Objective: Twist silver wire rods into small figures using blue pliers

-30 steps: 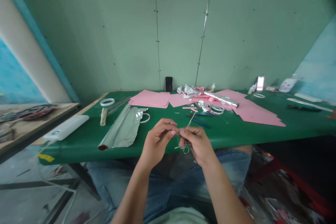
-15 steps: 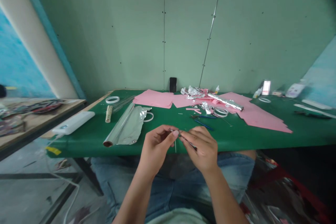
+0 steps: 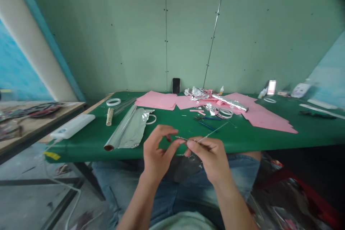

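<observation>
Over the table's front edge, my right hand (image 3: 211, 154) pinches a thin silvery wire (image 3: 181, 138) between thumb and fingers. The wire's short end points left, towards my other hand. From the right fingers a long pale strand (image 3: 217, 129) slants up to the right; whether it is part of the wire I cannot tell. My left hand (image 3: 159, 151) is close beside, its index finger lifted away from the thumb. Its thumb tip is at the wire, near the right fingertips. Small loops (image 3: 192, 157) show blurred below the right fingers.
A foil roll (image 3: 125, 129) lies on the green table (image 3: 167, 143) at left, near tape rolls (image 3: 113, 102) and thin wires (image 3: 124, 106). Pink sheets (image 3: 156, 100), crumpled foil (image 3: 198, 92) and blue-handled pliers (image 3: 207, 126) lie beyond my hands. A phone (image 3: 176, 85) leans against the wall.
My left index finger has lifted from its pinch and the hands have turned slightly. The pale strand, earlier hanging down between the hands, now slants up right from my right hand.
</observation>
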A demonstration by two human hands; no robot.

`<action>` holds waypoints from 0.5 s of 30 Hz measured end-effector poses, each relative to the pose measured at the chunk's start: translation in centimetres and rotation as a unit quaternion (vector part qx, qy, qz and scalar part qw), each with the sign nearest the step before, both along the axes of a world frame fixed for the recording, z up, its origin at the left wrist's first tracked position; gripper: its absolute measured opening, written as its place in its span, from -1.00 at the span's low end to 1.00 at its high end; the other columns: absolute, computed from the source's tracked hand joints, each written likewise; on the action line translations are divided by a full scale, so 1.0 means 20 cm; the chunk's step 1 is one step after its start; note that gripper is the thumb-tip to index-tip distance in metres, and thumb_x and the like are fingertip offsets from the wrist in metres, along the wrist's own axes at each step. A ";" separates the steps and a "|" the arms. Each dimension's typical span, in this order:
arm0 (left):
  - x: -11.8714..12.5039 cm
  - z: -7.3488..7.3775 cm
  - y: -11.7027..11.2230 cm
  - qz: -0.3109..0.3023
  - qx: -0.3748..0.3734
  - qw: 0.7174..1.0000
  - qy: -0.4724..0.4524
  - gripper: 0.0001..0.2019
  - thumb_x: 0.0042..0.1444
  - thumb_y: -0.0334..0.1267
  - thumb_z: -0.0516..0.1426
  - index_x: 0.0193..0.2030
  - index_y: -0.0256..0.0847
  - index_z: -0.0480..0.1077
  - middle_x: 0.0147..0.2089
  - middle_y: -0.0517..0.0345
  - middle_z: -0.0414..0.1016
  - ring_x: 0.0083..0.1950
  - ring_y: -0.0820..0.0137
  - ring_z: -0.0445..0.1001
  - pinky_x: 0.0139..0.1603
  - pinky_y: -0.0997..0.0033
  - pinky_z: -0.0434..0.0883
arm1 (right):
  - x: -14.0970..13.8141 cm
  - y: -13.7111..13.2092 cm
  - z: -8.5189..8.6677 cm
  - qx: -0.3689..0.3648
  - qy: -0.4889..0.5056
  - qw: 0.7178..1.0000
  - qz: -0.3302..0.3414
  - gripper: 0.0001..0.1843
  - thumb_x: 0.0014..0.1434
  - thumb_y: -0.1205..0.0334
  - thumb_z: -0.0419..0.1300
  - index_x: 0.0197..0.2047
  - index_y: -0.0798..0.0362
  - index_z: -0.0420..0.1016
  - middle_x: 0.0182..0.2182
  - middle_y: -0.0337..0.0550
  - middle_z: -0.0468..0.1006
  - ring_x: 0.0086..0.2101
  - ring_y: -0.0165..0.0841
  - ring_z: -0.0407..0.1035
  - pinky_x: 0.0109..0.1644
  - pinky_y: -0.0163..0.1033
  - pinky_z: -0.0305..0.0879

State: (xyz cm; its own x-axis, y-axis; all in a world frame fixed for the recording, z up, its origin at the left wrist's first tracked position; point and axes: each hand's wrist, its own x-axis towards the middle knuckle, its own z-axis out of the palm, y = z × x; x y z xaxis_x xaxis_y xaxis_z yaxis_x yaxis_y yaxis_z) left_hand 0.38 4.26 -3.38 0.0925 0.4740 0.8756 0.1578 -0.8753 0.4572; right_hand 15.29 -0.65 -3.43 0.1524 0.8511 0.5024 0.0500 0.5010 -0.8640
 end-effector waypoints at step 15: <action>0.03 0.03 -0.10 -0.102 -0.277 0.952 -0.076 -0.80 0.19 -0.20 0.22 -0.43 -0.22 0.48 -0.41 0.19 0.40 -0.37 0.45 0.32 -0.37 0.47 0.25 | -0.02 0.04 -0.05 0.307 -0.288 0.893 -0.158 -0.86 0.21 0.44 0.21 -0.23 0.11 0.61 -0.48 -0.11 0.59 -0.42 -0.33 0.37 -0.32 -0.22 0.33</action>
